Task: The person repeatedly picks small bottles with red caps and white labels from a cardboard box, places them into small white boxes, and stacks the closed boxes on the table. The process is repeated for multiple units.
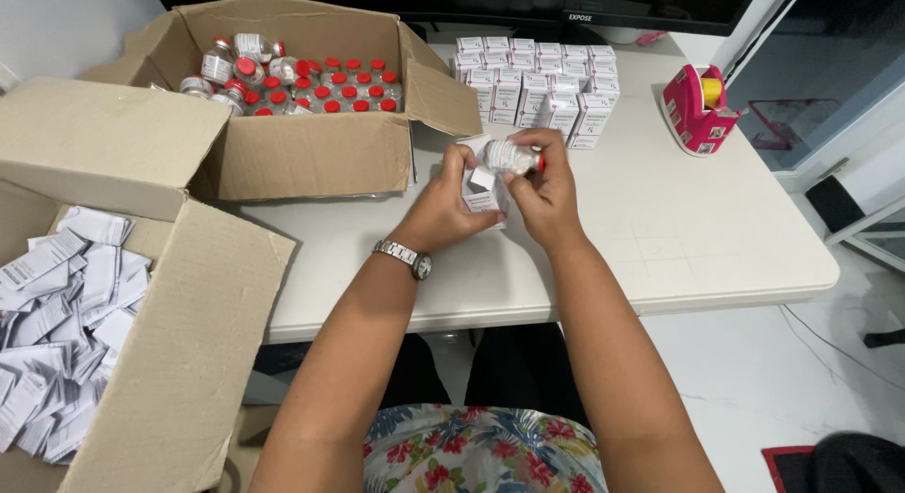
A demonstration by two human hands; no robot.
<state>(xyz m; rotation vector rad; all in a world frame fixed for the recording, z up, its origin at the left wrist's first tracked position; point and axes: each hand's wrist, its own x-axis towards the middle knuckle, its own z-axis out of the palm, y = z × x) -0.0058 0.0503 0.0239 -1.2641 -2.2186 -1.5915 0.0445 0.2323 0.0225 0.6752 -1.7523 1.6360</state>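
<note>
Red-capped vial (pixel 512 156) lies sideways, pinched between right hand (pixel 544 193) fingers (pixel 551 146), directly above the small open white carton (pixel 483 189) gripped by left hand (pixel 451 208) over the bench (pixel 679 238).

A small white carton (pixel 483 193) with an open top flap stood at the table's middle, held upright; a block of matching white cartons (pixel 537 86) stood in rows at the far edge; an open brown cardboard box (pixel 302 154) sat far left; a second brown box (pixel 179 361), near left, held folded white leaflets (pixel 66 323); a dark screen (pixel 528 3) stood behind.
</note>
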